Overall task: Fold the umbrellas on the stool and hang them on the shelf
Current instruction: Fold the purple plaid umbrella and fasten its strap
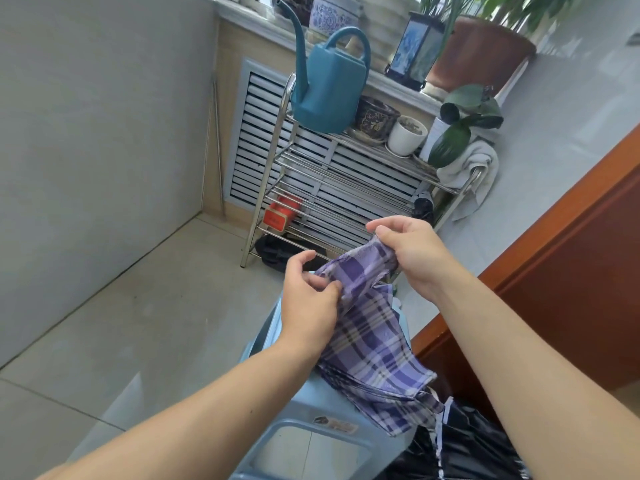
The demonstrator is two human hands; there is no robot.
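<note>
- The left hand (310, 299) pinches a fold of the purple plaid umbrella (374, 334), thumb and fingers curled onto the fabric near its upper end.
- The right hand (412, 251) grips the top edge of the same fabric, fingers curled over it and the thumb pointing left.
- The umbrella's canopy hangs loose between the 2 hands and trails down over the light blue plastic stool (311, 403), its lower hem lying on the stool's top.
- A black umbrella (464, 448) lies at the stool's right side, just beside the plaid hem; only part of it shows at the bottom edge.
- Beyond the hands stands a metal shelf (277, 147) with several rod tiers, against a white louvred radiator cover (256, 109).
- On the shelf's top tier sit a teal watering can (329, 91), a dark patterned pot (375, 119), a white pot (405, 135) and a leafy plant (457, 133).
- A whitish towel (478, 168) drapes over the shelf's right rail.
- A dark object (423, 206) hangs at the shelf's right side below the top tier; what it is cannot be told.
- A red container (282, 213) sits on a lower tier, and dark footwear (277, 252) lies under the bottom tier.
- A brown wooden panel (571, 271) runs along the right.
</note>
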